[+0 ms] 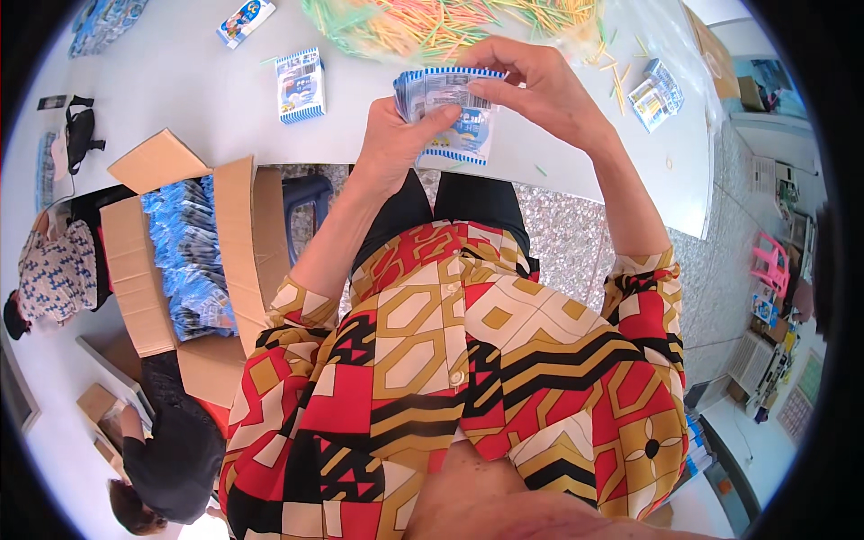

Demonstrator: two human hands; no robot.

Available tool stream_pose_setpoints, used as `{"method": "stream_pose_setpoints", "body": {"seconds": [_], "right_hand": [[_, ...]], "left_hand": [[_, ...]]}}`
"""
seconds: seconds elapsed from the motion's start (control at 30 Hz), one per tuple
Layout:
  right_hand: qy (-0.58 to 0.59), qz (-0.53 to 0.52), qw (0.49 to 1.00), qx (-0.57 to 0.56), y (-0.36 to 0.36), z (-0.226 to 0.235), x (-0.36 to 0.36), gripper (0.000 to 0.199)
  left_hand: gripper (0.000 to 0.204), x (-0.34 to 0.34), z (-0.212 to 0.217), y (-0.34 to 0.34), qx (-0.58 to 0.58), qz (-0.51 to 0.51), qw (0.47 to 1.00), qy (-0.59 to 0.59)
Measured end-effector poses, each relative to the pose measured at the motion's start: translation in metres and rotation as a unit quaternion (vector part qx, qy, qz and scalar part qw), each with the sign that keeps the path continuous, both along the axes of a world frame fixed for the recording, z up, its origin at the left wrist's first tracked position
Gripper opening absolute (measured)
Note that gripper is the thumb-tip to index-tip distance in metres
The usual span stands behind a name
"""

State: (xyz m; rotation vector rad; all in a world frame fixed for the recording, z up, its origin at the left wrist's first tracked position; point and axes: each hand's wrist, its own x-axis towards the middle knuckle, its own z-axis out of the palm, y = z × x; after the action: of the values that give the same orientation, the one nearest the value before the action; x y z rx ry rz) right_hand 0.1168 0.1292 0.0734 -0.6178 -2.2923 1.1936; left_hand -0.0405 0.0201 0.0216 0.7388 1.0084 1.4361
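White table [207, 99] is carrying everything. Cardboard box [144, 270] of blue packets is sitting below its near edge. Left hand [396, 135] is clenching the packet stack [445, 112] over that edge; right hand [540, 85] is pinching the top packet. Advice: keep edges squared, peel one only.

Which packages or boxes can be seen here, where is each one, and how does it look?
Packet stack: held by left hand and right hand; flat, blue and white.
Small box: on the table, left of the hands; blue and white.
Second box: top of the table, lying tilted; blue and white.
Third pack: table right; blue and white.
Carton: left, open brown cardboard, full of blue packets.
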Motion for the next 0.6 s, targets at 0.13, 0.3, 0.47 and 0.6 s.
{"method": "stream_pose_setpoints", "body": {"seconds": [0.13,0.3,0.47,0.6], "right_hand": [[-0.094,-0.007,0.994,0.047,-0.0006,0.0099,-0.0007,0.017],[-0.125,0.011,0.991,0.040,-0.0012,0.0092,-0.0008,0.016],[-0.093,0.022,0.993,0.068,-0.0036,0.0122,-0.0021,0.015],[-0.081,0.040,0.995,0.037,-0.0051,0.0116,-0.0041,0.016]], "left_hand": [[0.023,-0.0013,-0.0004,-0.0017,0.006,0.029,0.999,0.023],[0.022,0.0010,0.0033,-0.0042,0.010,0.044,0.998,0.033],[0.023,-0.0027,0.0064,-0.0056,0.002,-0.011,1.000,-0.018],[0.022,-0.0058,0.0039,-0.0051,0.020,-0.014,1.000,0.008]]}}
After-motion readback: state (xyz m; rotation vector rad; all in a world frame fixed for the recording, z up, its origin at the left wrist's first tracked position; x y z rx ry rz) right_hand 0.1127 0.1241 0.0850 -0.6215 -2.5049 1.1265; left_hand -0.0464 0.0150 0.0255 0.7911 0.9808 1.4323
